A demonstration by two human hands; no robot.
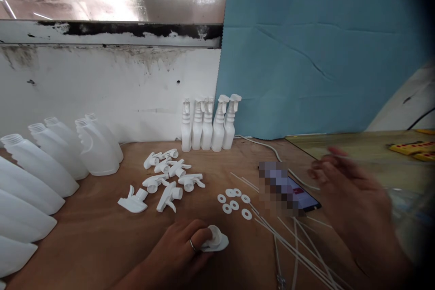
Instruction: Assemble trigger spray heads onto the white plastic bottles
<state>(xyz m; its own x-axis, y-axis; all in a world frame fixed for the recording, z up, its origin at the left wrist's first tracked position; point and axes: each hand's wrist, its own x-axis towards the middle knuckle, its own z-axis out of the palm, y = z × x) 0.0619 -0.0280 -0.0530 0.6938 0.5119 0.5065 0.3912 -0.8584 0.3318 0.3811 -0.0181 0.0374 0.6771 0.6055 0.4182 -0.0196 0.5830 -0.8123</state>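
Observation:
Low on the brown table, my left hand (185, 244) grips a white spray trigger head (219, 241), its round collar facing up. My right hand (353, 208) is raised at the right, smeared by motion; its fingers look closed around a thin white tube (350, 157) that shows as a pale streak. Between the hands lie several flat white washers (246, 214) and several long thin tubes (288, 242). Beyond my left hand, more white trigger heads (169, 197) are scattered on their sides.
Large white bottles without tops (98, 149) stand along the left. Several bottles with spray heads (218, 129) stand by the wall. A phone (299, 192) lies near my right hand, a cable (261, 142) behind it. Yellow-and-red objects (408, 149) are at far right.

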